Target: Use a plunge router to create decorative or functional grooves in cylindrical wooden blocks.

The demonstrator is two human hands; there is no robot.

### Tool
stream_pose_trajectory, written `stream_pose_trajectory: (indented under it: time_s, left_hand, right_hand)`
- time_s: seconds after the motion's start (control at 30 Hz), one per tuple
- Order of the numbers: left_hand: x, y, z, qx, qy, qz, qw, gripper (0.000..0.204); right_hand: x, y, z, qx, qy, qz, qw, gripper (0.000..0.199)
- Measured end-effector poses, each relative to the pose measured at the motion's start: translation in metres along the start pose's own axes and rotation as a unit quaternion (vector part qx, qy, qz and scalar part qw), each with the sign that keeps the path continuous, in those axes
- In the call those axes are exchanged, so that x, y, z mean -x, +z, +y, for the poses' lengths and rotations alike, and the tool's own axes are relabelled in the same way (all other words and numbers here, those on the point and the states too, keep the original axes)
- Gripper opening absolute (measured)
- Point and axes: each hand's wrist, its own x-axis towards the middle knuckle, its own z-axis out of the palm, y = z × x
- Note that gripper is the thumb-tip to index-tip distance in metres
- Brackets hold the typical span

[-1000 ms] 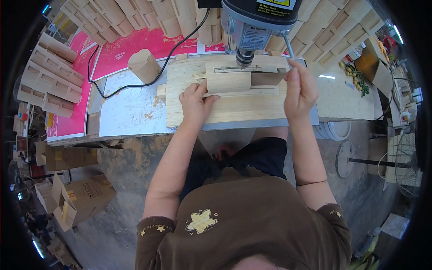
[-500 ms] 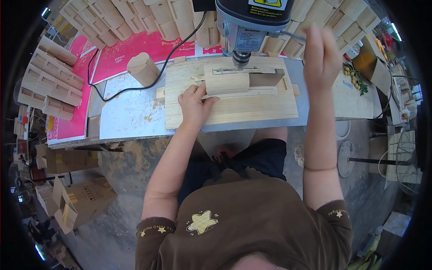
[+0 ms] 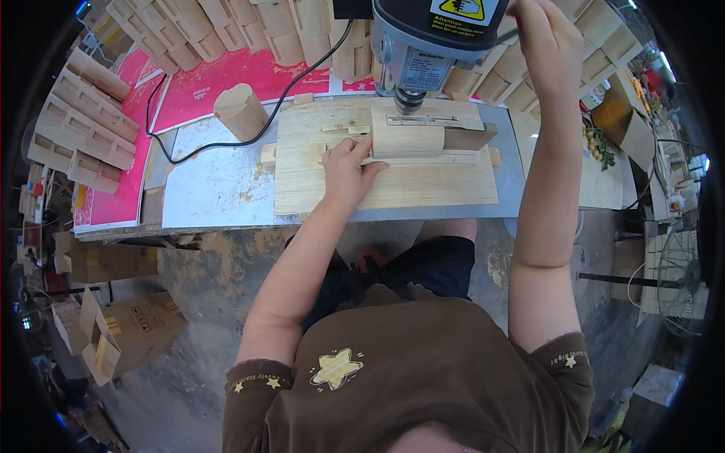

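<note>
A pale wooden block (image 3: 408,141) with a rounded side lies on a flat wooden board (image 3: 423,185), under the drill press (image 3: 424,64). My left hand (image 3: 347,174) grips the block's left end, with the thumb at its near side and the fingers behind. The drill chuck (image 3: 408,101) hangs just above a long slot in the block's top; the bit's tip is hard to make out. A flat brown plate (image 3: 470,138) stands against the block's right end. Raised at the upper right, my right hand (image 3: 550,47) is closed around the press's lever (image 3: 509,36).
Left of the board stands a wooden piece (image 3: 241,113), with a black cable (image 3: 294,87) curving past it. Rows of slotted wooden blocks (image 3: 97,132) line the table's left and back. Cardboard boxes (image 3: 132,332) sit on the floor; a fan (image 3: 681,279) is at the right.
My left hand and the wooden block have slid to the right along the board. My right hand has risen a little at the lever, and the view has shifted slightly.
</note>
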Motion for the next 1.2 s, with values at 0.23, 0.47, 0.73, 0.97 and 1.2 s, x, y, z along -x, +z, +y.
stream_pose_trajectory:
  time_s: [0.23, 0.47, 0.73, 0.97, 1.2]
  left_hand:
    - [0.001, -0.002, -0.001, 0.008, -0.009, -0.001, 1.0, 0.057]
    - [0.0, -0.001, 0.002, -0.016, 0.012, 0.009, 1.0, 0.056]
    - [-0.002, -0.002, 0.003, -0.02, -0.002, 0.003, 1.0, 0.057]
    - [0.002, -0.002, -0.003, -0.023, -0.024, -0.002, 0.999, 0.057]
    - [-0.009, -0.008, 0.015, 0.007, -0.04, 0.001, 0.999, 0.05]
  right_hand:
    - [0.104, 0.002, -0.012, -0.114, 0.04, 0.0, 0.993, 0.013]
    - [0.154, 0.046, 0.04, -0.119, -0.069, 0.068, 0.988, 0.018]
    - [0.152, 0.048, 0.047, -0.092, -0.125, 0.062, 0.986, 0.014]
    - [0.017, 0.016, 0.005, -0.029, -0.075, 0.069, 0.994, 0.024]
    - [-0.018, 0.037, 0.045, -0.048, 0.036, -0.015, 0.998, 0.028]
